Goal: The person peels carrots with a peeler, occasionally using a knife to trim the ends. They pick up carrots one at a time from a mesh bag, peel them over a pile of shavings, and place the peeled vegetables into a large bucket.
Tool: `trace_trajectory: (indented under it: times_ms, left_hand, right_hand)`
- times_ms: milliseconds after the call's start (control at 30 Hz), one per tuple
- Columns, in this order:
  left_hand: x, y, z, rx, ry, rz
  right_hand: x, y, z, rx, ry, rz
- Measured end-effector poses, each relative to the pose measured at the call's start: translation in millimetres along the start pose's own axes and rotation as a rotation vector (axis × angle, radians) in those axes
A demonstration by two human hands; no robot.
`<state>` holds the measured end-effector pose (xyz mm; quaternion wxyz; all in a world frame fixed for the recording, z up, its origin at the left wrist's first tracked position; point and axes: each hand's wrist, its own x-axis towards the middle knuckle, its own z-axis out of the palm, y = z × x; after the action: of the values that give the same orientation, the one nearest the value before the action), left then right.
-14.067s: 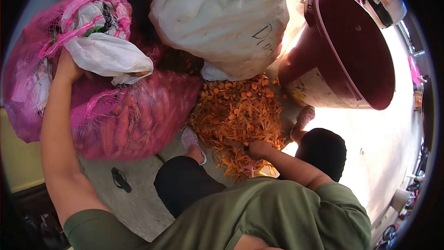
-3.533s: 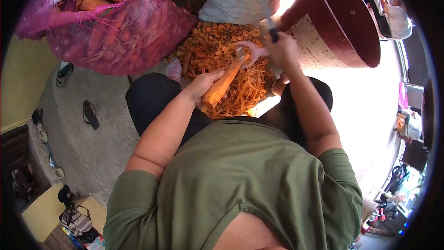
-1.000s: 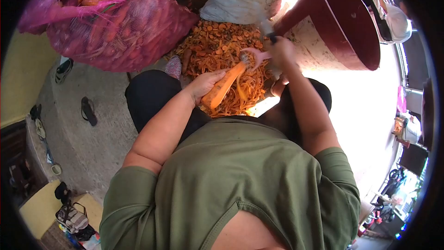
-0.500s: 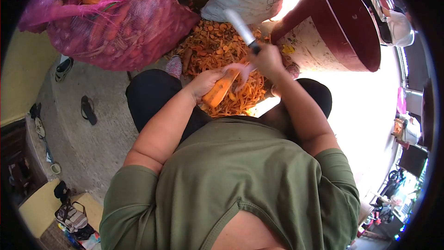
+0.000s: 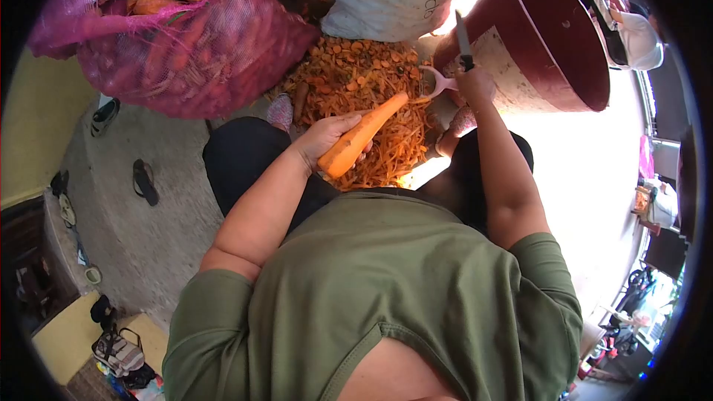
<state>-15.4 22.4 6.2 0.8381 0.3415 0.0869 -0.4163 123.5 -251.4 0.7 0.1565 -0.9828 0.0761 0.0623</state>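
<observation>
My left hand (image 5: 332,137) is closed around a large carrot (image 5: 362,137), whose narrow end points up and right. Most of its skin is peeled, with some darker patches along one side. In my right hand (image 5: 476,85) are a pale pink Y-shaped peeler (image 5: 441,83) and a knife (image 5: 463,39) with a black handle, blade pointing up. The peeler's head is just right of the carrot's tip, near a strip of peel. Below both hands lies a pile of carrot peelings and cut ends (image 5: 353,67).
A pink mesh sack (image 5: 197,48) full of carrots stands at the upper left. Behind the peelings is a white sack (image 5: 390,0) with writing on it. A dark red tub (image 5: 549,67) leans at the upper right. A black flip-flop (image 5: 145,181) lies on the concrete floor.
My right hand has moved right, with the peeler drawn off the carrot and the knife now more upright. The carrot is more exposed in my left hand, its tip further up and right.
</observation>
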Motion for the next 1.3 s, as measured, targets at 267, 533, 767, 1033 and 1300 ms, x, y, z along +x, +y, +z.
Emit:
trace_trajectory:
  times_ms: [267, 533, 767, 1033, 1300]
  left_hand:
    - [5.2, 4.2, 3.5, 0.067, 0.334, -0.081]
    - [10.3, -9.6, -12.1, 0.020, 0.156, -0.022]
    - [14.4, -5.7, -7.1, -0.025, 0.343, -0.053]
    - [13.6, -14.0, -11.8, -0.038, 0.184, -0.019]
    - [0.9, 3.7, 13.4, -0.005, 0.345, -0.055]
  right_hand:
    - [-105.5, -104.7, -23.6, 0.239, -0.288, -0.425]
    - [-2.5, -22.4, -9.9, -0.053, -0.110, 0.018]
    - [-96.4, -90.2, -10.3, 0.342, -0.243, -0.429]
    - [-5.7, -23.2, 24.3, 0.009, -0.118, -0.025]
    - [-95.3, -92.6, -6.4, 0.288, -0.253, -0.371]
